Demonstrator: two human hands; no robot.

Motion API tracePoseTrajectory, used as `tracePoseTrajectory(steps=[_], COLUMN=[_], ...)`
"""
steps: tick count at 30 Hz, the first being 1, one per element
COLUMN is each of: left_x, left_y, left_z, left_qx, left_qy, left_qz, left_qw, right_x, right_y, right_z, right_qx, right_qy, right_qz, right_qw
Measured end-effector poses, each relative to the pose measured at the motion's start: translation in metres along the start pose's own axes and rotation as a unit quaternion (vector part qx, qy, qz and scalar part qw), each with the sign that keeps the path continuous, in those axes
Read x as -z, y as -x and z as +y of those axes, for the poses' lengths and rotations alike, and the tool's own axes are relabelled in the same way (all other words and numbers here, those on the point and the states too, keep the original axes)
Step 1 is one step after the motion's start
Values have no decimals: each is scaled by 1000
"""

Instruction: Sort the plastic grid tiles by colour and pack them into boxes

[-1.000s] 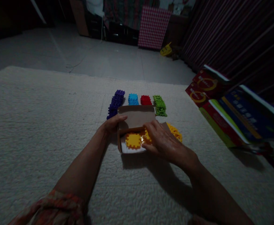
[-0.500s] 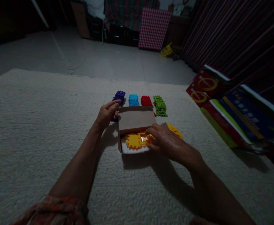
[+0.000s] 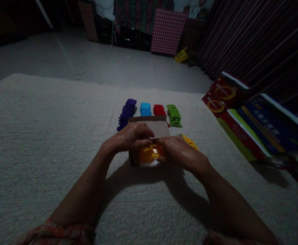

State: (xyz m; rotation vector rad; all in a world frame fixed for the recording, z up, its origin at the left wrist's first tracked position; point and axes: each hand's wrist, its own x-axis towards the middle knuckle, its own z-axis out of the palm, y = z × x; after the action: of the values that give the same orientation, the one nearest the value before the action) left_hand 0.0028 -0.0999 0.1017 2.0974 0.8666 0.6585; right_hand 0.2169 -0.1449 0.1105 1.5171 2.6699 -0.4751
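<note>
An opened cardboard box (image 3: 149, 126) stands in front of me with its flap raised. Inside it lie yellow interlocking toy blocks (image 3: 152, 154), one with a shiny clear part. My left hand (image 3: 135, 136) reaches over the box from the left, thumb and fingers apart, nothing visible between them. From the right, my right hand (image 3: 177, 149) has its fingers closed on the blocks' right end; its fingertips are partly hidden. More yellow blocks (image 3: 190, 142) show beyond my right hand, outside the box.
Beyond the box lie rows of purple (image 3: 127, 112), light blue (image 3: 145, 109), red (image 3: 159, 109) and green blocks (image 3: 174, 115) on a pale quilted cloth (image 3: 49, 136). Printed cartons or bags (image 3: 263, 122) stand at the right. A tiled floor (image 3: 128, 68) lies behind.
My left hand has left the box's far left corner and moved right and nearer, over the opening. My right hand stays at the yellow blocks, which look shifted and more covered.
</note>
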Motion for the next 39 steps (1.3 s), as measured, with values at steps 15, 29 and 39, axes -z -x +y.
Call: tracePoseTrajectory(steps=[15, 29, 39], left_x=[6, 9, 8], left_y=[-3, -2, -1], left_z=[-27, -27, -25], left_qx=[90, 98, 100], left_qy=[231, 248, 266], left_qz=[28, -25, -2], left_qw=[968, 963, 959], right_x=[6, 22, 23], right_y=[-9, -9, -11], right_z=[-1, -12, -19], right_qx=[31, -35, -50], right_qy=[32, 92, 124], right_qz=[-35, -133, -129], right_qw=[998, 986, 983])
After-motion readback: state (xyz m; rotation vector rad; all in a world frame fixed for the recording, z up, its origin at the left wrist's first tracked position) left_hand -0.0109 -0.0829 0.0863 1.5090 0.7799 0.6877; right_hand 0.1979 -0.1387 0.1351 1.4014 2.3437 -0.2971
